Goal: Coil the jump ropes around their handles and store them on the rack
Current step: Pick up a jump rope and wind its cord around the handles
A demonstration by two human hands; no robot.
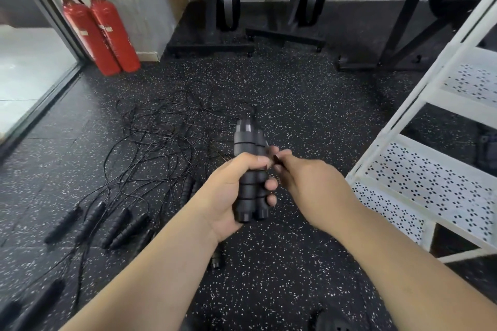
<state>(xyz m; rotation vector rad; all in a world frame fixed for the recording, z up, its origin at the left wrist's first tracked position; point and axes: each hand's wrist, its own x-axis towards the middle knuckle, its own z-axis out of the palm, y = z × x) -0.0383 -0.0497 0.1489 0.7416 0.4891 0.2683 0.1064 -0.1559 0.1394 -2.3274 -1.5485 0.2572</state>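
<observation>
My left hand (pixel 231 191) grips two black jump rope handles (pixel 246 142) held side by side and upright in the middle of the view. My right hand (pixel 304 183) pinches the thin black rope right beside the handles, at their middle. A tangle of thin black ropes (pixel 161 140) lies on the floor beyond my hands. Several more black handles (pixel 118 226) lie on the floor at the left. The white perforated rack (pixel 435 177) stands at the right, its near shelf just right of my right hand.
Two red fire extinguishers (pixel 102 32) stand against the wall at the back left, beside a glass door (pixel 29 67). Black gym machine frames (pixel 228 8) stand along the back wall. The floor is black speckled rubber (pixel 295 94).
</observation>
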